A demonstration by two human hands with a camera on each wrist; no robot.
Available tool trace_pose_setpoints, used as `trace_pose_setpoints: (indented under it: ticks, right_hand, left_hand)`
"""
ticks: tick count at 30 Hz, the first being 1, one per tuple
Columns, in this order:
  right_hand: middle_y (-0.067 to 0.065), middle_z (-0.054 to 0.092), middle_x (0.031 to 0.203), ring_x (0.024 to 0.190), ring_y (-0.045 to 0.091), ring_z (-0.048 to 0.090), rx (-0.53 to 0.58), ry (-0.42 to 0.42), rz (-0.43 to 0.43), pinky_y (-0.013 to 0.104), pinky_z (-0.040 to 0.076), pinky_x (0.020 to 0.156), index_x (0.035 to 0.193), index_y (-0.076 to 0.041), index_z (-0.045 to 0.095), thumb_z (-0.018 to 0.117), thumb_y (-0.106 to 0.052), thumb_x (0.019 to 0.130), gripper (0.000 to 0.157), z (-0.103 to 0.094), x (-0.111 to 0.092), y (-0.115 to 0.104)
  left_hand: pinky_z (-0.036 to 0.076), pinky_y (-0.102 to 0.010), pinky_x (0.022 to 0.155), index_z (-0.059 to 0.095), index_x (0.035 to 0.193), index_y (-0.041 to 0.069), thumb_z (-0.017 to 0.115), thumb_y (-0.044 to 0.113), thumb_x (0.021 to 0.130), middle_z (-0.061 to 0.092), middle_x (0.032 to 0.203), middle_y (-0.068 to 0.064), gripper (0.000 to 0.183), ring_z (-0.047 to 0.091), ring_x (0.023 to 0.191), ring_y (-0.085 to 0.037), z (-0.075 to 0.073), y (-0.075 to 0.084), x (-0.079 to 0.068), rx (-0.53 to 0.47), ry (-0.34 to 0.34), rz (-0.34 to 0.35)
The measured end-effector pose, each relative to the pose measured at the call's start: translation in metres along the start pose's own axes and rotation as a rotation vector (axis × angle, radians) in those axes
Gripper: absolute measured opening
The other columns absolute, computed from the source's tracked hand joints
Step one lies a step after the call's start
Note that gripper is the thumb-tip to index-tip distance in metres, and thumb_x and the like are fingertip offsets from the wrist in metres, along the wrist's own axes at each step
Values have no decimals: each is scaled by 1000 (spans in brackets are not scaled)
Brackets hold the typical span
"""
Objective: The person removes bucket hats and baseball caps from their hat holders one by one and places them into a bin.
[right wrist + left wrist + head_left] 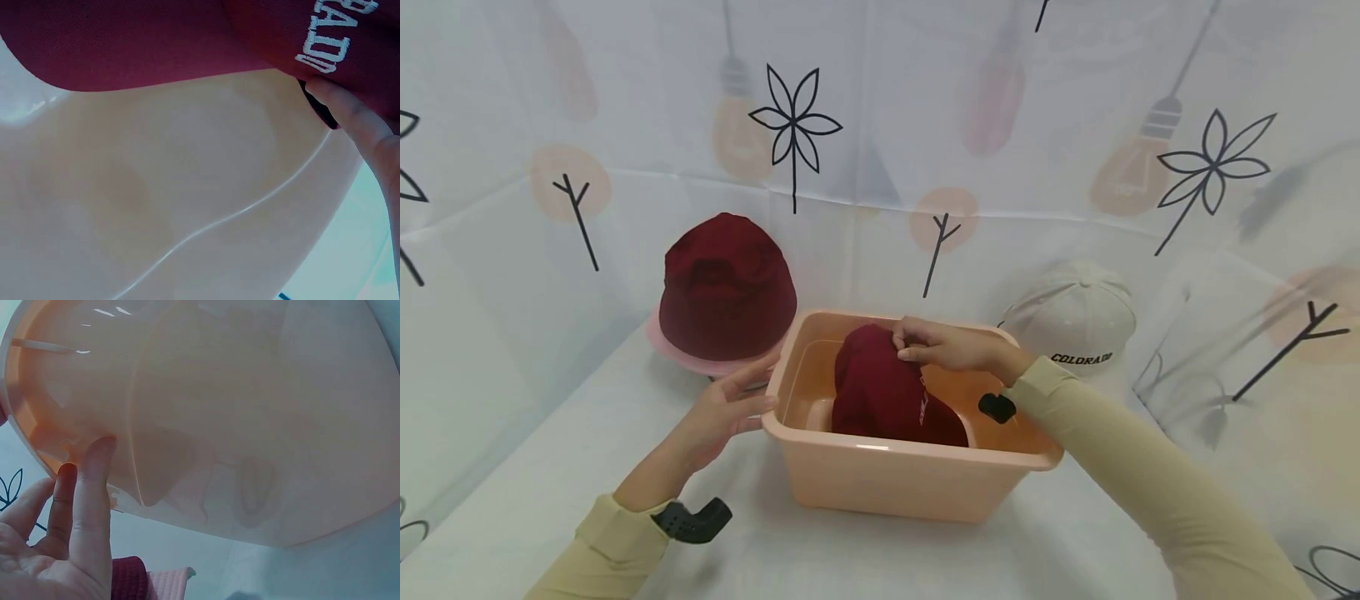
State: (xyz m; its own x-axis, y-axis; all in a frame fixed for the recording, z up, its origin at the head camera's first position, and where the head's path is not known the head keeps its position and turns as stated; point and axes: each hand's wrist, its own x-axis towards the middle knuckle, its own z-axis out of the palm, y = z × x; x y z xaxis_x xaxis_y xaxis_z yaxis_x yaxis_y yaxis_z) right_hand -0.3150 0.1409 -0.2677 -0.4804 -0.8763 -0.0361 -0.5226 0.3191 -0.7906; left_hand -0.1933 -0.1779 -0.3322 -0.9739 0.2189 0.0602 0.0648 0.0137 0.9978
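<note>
A dark red baseball cap (880, 392) with white lettering stands tilted inside a peach plastic basin (910, 479). My right hand (943, 343) is over the basin and pinches the cap's edge between thumb and fingers. In the right wrist view the cap's brim (137, 44) and part of its lettering show, with one finger at the cap's edge. At the basin's left side, my left hand (722, 417) touches the rim and outer wall with nearly straight fingers (90, 506).
Left of the basin, a dark red bucket hat (726, 283) sits on top of a pink hat (681, 358). A white cap (1075, 312) lettered COLORADO stands behind the basin's right end. A white cloth (700, 567) covers the table, and a patterned curtain (880, 125) hangs behind.
</note>
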Motion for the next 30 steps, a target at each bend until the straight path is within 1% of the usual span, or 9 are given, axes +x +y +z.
trace_pose_setpoints:
  ticks: [6,9,11,13,15,18,22,27,30]
  right_hand:
    - [8,43,78,72,22,44,-126,-10,34,28,39,66,93,-6,45,47,-10,97,7,5,8,6]
    - [7,45,79,73,28,47,-147,-49,56,30,42,68,94,-6,46,49,-10,97,6,10,13,10]
    - [6,45,79,74,28,47,-161,-71,59,31,43,68,95,-6,46,49,-10,97,5,14,17,13]
    - [4,45,80,73,25,47,-185,-79,63,32,43,68,95,-5,47,49,-9,96,5,16,20,16]
    - [2,45,79,71,18,45,-231,-74,63,31,43,67,94,-6,47,50,-9,96,4,18,23,17]
    - [1,45,79,70,13,44,-274,-71,63,27,42,66,93,-6,48,50,-9,96,4,19,26,19]
    - [2,46,85,79,14,46,-307,-72,51,25,43,71,93,-6,49,51,-9,95,4,21,31,22]
    - [1,49,92,95,17,49,-337,-73,17,28,43,86,96,-5,52,53,-8,94,3,24,36,23]
    - [2,51,97,99,19,50,-326,-81,1,32,43,90,97,-5,55,56,-6,92,5,25,37,22]
  left_hand:
    - [48,-43,88,31,146,15,63,15,88,33,143,-18,67,40,123,-37,0,0,0,1,0,-1]
    - [48,-43,88,31,146,15,62,14,88,33,143,-18,66,40,123,-38,0,1,0,0,3,-1]
    - [48,-43,88,31,146,15,62,14,88,33,143,-18,66,39,124,-39,0,0,0,1,5,-3]
    - [48,-43,87,31,147,15,62,14,88,33,143,-18,66,39,124,-39,1,0,0,1,6,-3]
    - [48,-43,87,31,147,16,62,14,88,33,143,-18,66,39,123,-38,0,0,0,3,8,-5]
    - [48,-43,87,30,147,15,62,13,88,33,143,-18,66,39,124,-38,0,0,0,0,6,-2]
    - [48,-43,88,30,147,15,62,13,88,33,143,-18,66,39,124,-39,0,0,0,4,2,3]
    - [48,-44,87,31,147,15,62,14,88,33,143,-18,67,39,124,-39,0,0,0,5,4,3]
    - [48,-44,87,31,146,16,63,13,87,34,143,-16,67,40,123,-38,0,-1,1,-6,7,2]
